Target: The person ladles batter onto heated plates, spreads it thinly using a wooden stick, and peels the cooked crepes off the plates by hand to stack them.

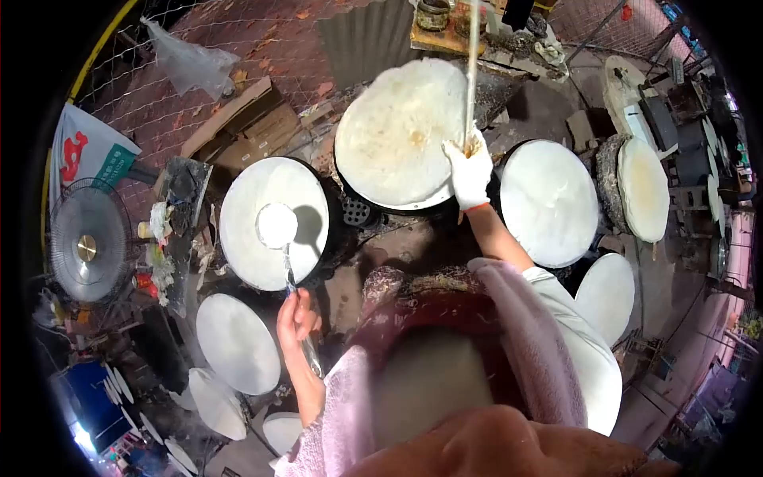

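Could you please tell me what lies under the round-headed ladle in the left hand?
A round white disc shows all around the ladle's head, with a dark shadow beside it. The patch directly behind the head is covered, so it cannot be seen.

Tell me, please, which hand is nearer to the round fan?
The left hand: holding a ladle, it is to the right of the fan. The gloved right hand is farther off, holding a rod by the big pale round.
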### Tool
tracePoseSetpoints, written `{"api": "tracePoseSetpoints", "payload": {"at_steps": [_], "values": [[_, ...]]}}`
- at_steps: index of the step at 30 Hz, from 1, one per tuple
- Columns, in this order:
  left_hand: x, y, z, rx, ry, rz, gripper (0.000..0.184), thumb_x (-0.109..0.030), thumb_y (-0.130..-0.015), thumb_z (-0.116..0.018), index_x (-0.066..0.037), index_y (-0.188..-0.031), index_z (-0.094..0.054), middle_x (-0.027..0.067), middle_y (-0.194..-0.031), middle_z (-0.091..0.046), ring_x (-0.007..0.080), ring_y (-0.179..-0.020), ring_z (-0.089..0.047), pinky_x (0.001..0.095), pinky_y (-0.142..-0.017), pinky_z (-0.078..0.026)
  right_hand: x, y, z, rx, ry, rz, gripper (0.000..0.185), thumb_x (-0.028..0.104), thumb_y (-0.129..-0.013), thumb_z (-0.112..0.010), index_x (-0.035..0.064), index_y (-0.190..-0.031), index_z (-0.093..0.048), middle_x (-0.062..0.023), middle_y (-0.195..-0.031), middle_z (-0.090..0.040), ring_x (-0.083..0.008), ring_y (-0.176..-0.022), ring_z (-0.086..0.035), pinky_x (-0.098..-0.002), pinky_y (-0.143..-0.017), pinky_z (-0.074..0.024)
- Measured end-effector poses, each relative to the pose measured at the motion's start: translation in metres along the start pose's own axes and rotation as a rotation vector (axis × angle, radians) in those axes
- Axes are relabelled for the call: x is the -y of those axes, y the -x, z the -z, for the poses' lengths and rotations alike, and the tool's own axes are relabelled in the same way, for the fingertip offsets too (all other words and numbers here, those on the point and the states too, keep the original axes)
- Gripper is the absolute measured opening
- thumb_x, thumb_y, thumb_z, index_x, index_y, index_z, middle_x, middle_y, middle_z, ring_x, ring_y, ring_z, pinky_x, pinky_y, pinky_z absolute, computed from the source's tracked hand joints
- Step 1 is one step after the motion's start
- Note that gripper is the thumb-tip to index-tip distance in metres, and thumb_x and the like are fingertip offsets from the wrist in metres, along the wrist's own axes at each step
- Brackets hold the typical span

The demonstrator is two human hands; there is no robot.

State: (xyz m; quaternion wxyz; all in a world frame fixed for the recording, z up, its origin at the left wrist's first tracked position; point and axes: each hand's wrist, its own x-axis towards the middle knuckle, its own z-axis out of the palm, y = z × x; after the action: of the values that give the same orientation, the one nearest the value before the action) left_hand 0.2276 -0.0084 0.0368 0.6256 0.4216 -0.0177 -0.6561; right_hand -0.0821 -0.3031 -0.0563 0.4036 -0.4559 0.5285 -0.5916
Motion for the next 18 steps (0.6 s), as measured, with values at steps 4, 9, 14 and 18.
{"api": "tracePoseSetpoints", "payload": {"at_steps": [4, 9, 14, 18], "values": [[0.011, -0.006, -0.005, 0.127, 0.098, 0.008, 0.028, -0.022, -0.102, -0.041, 0.000, -0.102, -0.058, -0.0044, -0.062, -0.044, 0.0045, -0.033, -0.029, 0.0229, -0.037, -0.026, 0.091, -0.022, 0.042, -0.008, -0.321, -0.123, 0.034, -0.005, -0.077, -0.068, -0.0035, -0.111, -0.059, -0.0063, -0.097, -0.066, -0.0134, -0.085, -0.063, -0.0262, -0.080, -0.0516], [0.027, -0.012, -0.013, 0.070, 0.143, 0.038, 0.027, -0.022, -0.101, -0.045, 0.002, -0.105, -0.057, -0.0021, -0.063, -0.048, 0.0038, -0.033, -0.030, 0.0227, -0.036, -0.024, 0.158, -0.077, 0.220, 0.067, 0.023, -0.138, 0.029, -0.003, -0.074, -0.073, -0.0041, -0.101, -0.063, -0.0078, -0.094, -0.066, -0.0169, -0.083, -0.064, -0.0291, -0.079, -0.0543], [0.035, -0.012, -0.004, 0.129, 0.180, 0.020, 0.026, -0.022, -0.101, -0.045, 0.002, -0.107, -0.054, -0.0025, -0.068, -0.051, 0.0016, -0.036, -0.035, 0.0204, -0.038, -0.024, 0.297, -0.075, 0.335, 0.003, 1.121, 0.108, 0.031, 0.008, -0.077, -0.073, -0.0030, -0.104, -0.062, -0.0042, -0.084, -0.062, -0.0117, -0.078, -0.060, -0.0254, -0.067, -0.0486], [0.092, 0.033, -0.060, 0.198, 0.236, 0.021, 0.030, -0.021, -0.103, -0.038, 0.006, -0.108, -0.051, -0.0019, -0.068, -0.048, 0.0025, -0.037, -0.037, 0.0191, -0.039, -0.024, 0.336, -0.105, 0.442, 0.088, 1.547, 0.459, 0.031, 0.013, -0.081, -0.063, 0.0054, -0.111, -0.058, -0.0110, -0.086, -0.067, -0.0238, -0.080, -0.066, -0.0381, -0.071, -0.0505]]}}
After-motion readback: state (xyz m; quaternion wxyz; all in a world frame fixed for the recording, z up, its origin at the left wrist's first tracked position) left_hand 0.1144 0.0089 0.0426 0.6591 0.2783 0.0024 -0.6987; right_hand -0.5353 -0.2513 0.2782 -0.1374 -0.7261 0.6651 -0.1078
